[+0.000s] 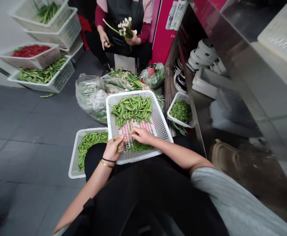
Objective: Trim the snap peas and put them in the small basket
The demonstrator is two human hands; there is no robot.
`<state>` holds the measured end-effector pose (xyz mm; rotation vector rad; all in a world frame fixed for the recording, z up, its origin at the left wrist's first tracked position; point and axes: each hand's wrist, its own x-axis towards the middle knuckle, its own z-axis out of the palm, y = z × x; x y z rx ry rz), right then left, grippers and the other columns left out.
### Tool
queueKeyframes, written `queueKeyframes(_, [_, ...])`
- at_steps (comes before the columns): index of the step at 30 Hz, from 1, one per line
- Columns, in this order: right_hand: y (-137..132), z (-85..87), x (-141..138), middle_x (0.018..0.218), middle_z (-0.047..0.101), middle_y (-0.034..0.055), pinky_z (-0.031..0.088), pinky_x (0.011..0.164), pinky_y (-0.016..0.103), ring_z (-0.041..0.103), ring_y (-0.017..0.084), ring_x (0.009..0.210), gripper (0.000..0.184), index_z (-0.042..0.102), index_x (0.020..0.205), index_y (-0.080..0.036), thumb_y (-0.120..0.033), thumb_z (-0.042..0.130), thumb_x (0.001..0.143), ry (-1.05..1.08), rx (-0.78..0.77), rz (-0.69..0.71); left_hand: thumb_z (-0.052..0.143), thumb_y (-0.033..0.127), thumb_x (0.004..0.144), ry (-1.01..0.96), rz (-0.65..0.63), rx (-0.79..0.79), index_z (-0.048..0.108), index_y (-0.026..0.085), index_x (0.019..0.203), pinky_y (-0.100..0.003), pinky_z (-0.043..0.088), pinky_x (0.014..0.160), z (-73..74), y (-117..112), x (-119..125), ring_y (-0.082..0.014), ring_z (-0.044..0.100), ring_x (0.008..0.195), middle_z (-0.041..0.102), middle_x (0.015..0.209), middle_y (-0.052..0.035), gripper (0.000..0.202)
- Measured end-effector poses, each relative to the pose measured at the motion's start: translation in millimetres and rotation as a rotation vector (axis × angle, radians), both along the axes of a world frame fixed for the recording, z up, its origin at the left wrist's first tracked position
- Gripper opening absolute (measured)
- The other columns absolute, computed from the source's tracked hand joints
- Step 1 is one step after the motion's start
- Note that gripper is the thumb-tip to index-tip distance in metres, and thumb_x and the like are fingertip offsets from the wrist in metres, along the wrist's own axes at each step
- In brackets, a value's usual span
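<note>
A white plastic basket (165, 137) rests on my lap. Green pea pods (133, 108) are heaped in its far half, and thin green trimmings (140, 147) lie in the near part. My left hand (112, 149) is closed round a few pea pods (118, 147) over the basket's left side. Opposite it, my right hand (142, 135) pinches at a pea pod (130, 127) that shows just beyond its fingertips. Only a small gap separates the fingertips of both hands. Below to the left, a second white basket (74, 157) on the floor holds more pods.
Bagged greens (91, 95) lie on the floor beyond my basket. Behind them a seated co-worker (125, 32) holds white-stemmed vegetables. Stacked baskets (67, 29) stand far left. A basket of leafy greens (181, 109) sits at right, beside a metal shelf (244, 82).
</note>
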<state>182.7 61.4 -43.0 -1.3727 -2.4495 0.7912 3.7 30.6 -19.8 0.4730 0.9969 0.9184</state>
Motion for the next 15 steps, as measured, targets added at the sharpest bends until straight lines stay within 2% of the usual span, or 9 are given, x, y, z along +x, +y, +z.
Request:
queueKeyframes(3, [-33.7,22.6,0.4,0.077,0.066,0.0002,0.047,0.067,0.02,0.061,0.009,0.068,0.013,0.056,0.094,-0.016,-0.024,0.054,0.086,0.4,-0.086,0.092,0.077,0.032,0.065,0.022,-0.058,0.087,0.061,0.01,0.075,-0.014,0.021,0.032,5.0,-7.9,5.6,-0.0018,0.028,0.032,0.039,0.04,0.0077,0.028])
queueKeyframes(6, [-47.6,37.3,8.8,0.085,0.066,0.0009,0.048,0.066,0.021,0.062,0.009,0.07,0.027,0.055,0.106,-0.017,-0.026,0.06,0.08,0.562,-0.275,0.247,0.078,0.029,0.063,0.042,-0.075,0.133,0.06,0.011,0.07,-0.014,0.02,0.033,12.6,-14.9,5.3,-0.0016,0.028,0.033,0.038,0.04,0.0078,0.027])
queueKeyframes(8, [-45.4,44.3,16.2,0.086,0.065,0.0011,0.048,0.065,0.022,0.063,0.009,0.068,0.034,0.051,0.115,-0.017,-0.028,0.057,0.083,0.627,-0.36,0.154,0.079,0.028,0.062,0.053,-0.094,0.134,0.06,0.011,0.07,-0.014,0.019,0.033,18.3,-18.6,2.3,-0.0009,0.028,0.033,0.041,0.043,0.007,0.027])
queueKeyframes(11, [-36.2,53.0,21.6,0.076,0.062,-0.0005,0.046,0.061,0.022,0.06,0.009,0.061,0.026,0.054,0.105,-0.015,-0.031,0.053,0.085,0.642,-0.246,-0.087,0.078,0.027,0.064,0.052,-0.176,0.152,0.062,0.009,0.072,-0.014,0.018,0.033,26.0,-23.1,-1.0,-0.0003,0.028,0.033,0.044,0.046,0.0054,0.025])
queueKeyframes(15, [-31.8,60.4,12.5,0.07,0.06,0.0006,0.042,0.065,0.022,0.055,0.01,0.065,0.016,0.059,0.08,-0.015,-0.027,0.051,0.086,0.436,0.071,-0.077,0.078,0.025,0.064,0.037,-0.199,0.145,0.062,0.01,0.072,-0.014,0.019,0.033,30.7,-28.5,5.3,-0.0004,0.028,0.033,0.039,0.042,0.0077,0.023])
